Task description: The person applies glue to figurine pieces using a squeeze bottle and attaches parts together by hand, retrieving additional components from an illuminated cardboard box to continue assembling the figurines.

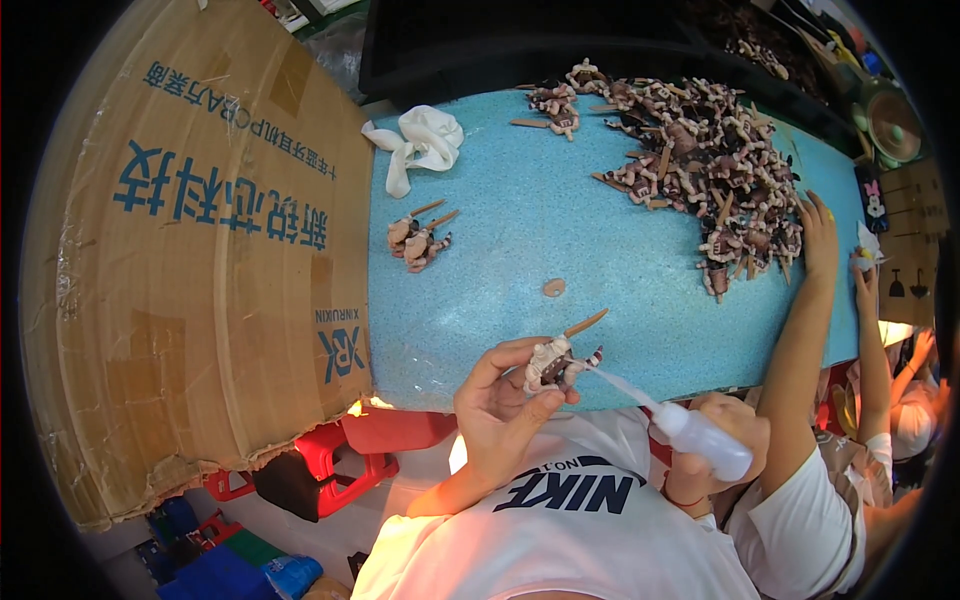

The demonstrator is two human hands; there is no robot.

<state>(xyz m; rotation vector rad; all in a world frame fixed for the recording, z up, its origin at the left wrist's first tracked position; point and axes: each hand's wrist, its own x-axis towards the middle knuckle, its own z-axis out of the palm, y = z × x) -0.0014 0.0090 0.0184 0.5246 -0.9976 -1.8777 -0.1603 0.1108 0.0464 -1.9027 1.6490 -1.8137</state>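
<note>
My left hand (500,395) is closed around a small painted figurine (547,368) with pale and brown parts, a striped piece and a brown blade-like piece sticking out. In my right hand (750,425) is a translucent white squeeze bottle (705,438), tilted so that its long thin nozzle points at the figurine. The nozzle's tip is close to the striped piece; whether it touches I cannot tell. Just beyond my left hand, a small oval tan piece (554,288) lies on the blue tabletop (500,210).
Farther left lie a few similar figurines (417,240) and a crumpled white cloth (420,145). A large pile of figurines (700,150) covers the far right. A co-worker's hand (820,230) rests at its edge. The tall cardboard box (200,260) borders the left side.
</note>
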